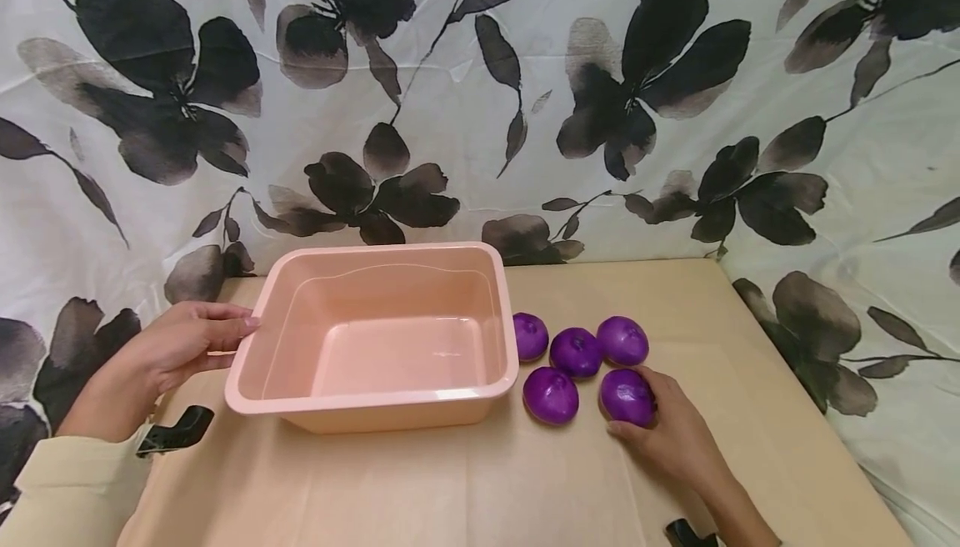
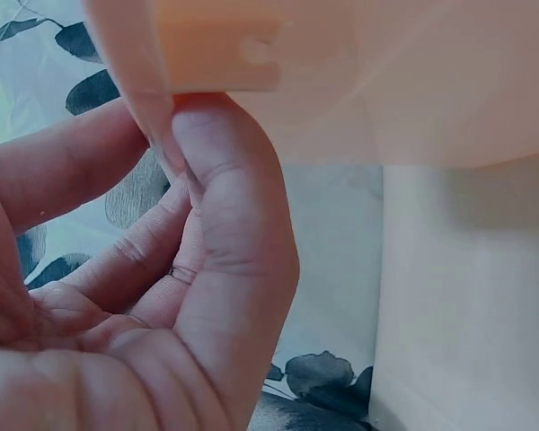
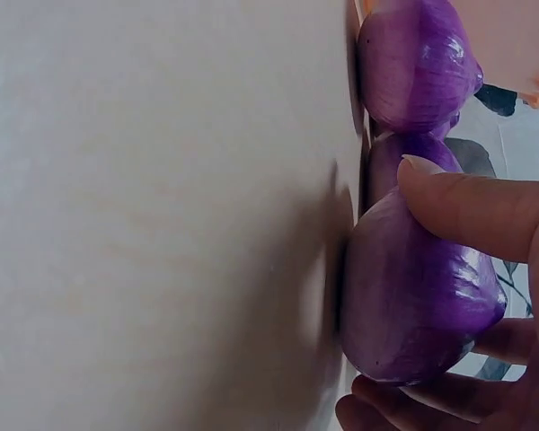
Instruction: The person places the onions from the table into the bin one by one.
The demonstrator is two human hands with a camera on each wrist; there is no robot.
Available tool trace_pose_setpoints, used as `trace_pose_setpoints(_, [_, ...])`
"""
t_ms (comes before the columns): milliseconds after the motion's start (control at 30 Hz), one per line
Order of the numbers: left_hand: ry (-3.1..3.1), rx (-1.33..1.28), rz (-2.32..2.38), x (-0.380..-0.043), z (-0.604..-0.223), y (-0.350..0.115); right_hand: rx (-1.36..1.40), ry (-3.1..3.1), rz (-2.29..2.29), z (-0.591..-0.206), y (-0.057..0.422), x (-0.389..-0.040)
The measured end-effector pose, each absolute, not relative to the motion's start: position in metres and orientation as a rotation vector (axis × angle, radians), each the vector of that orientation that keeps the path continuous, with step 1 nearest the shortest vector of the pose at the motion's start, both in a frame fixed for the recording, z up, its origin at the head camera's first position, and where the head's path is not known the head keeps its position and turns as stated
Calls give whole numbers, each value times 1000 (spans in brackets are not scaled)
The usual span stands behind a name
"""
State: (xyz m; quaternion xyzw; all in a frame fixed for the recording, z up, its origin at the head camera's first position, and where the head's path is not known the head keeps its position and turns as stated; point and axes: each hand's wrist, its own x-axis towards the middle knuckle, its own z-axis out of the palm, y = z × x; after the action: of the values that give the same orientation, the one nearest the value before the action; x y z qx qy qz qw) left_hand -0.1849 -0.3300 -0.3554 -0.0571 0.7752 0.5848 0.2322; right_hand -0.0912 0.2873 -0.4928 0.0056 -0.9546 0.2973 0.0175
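Observation:
A pink plastic basin stands at the table's left and middle, its inside bare. At its left rim my left hand pinches the edge; the left wrist view shows the thumb and fingers on either side of the basin wall. Right of the basin lies a group of several purple onions. My right hand grips the front right onion, thumb on one side and fingers on the other. That onion touches the tabletop in the right wrist view.
A beige cloth covers the table. Behind and beside it hangs a white curtain with dark flowers. Another onion lies just left of the gripped one, and one at the basin's right side is partly hidden by it.

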Motion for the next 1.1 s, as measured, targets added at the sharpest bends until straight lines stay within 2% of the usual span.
trace_pose_setpoints(467, [2156,-147,1604,-182,-357,-336,77,-2918,975,-488,283,-95])
trace_pose_setpoints(1100, [2113,-134,1640,-185,-360,-332,137,-2912,899,-459,281,-92])
